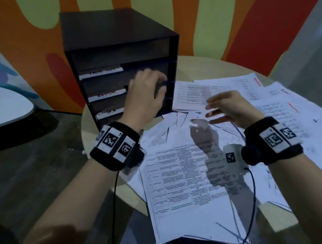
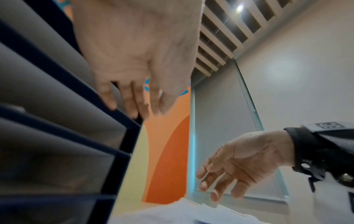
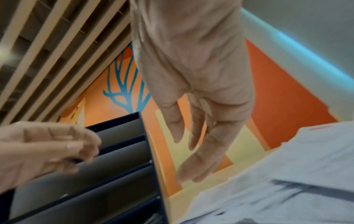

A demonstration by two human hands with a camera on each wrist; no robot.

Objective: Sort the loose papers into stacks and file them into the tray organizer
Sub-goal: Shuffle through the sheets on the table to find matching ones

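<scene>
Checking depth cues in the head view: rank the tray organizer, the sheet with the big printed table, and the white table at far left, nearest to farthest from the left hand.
1. Tray organizer: the left hand is at its front edge.
2. Sheet with the printed table: nearer the person, below the wrist.
3. White table: far left, off the round table.
</scene>
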